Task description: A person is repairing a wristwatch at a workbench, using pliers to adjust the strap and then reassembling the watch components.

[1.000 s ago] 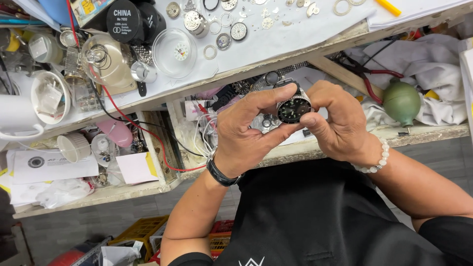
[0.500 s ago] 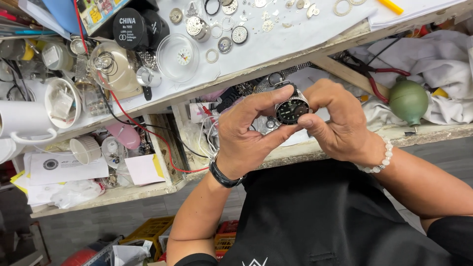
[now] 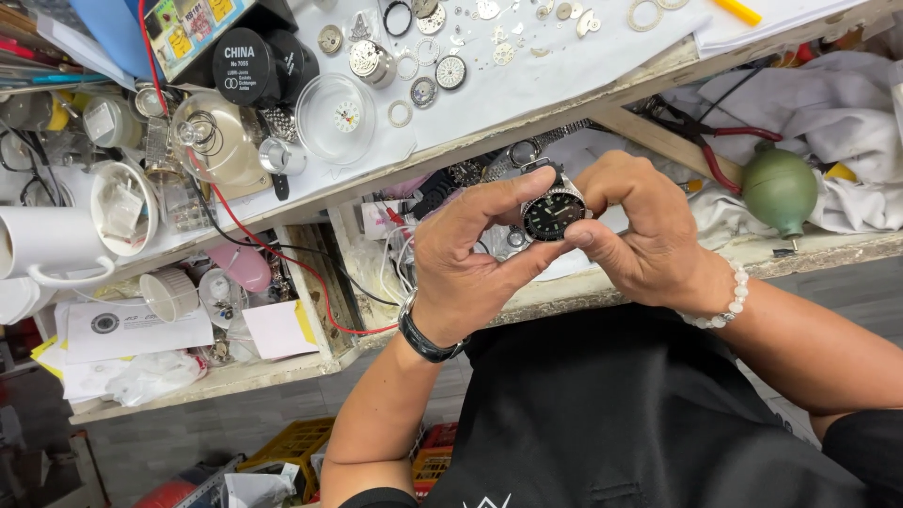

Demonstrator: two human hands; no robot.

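Fingers (image 3: 527, 193) pinch black-dialled watch (image 3: 553, 214); green rubber blower (image 3: 780, 191) lies well apart.

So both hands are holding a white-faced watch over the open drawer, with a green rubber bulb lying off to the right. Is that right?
Not quite: the watch has a black face, not a white one, as the head view shows. The rest stands: left hand and right hand both hold it, and the green rubber bulb lies to the right.
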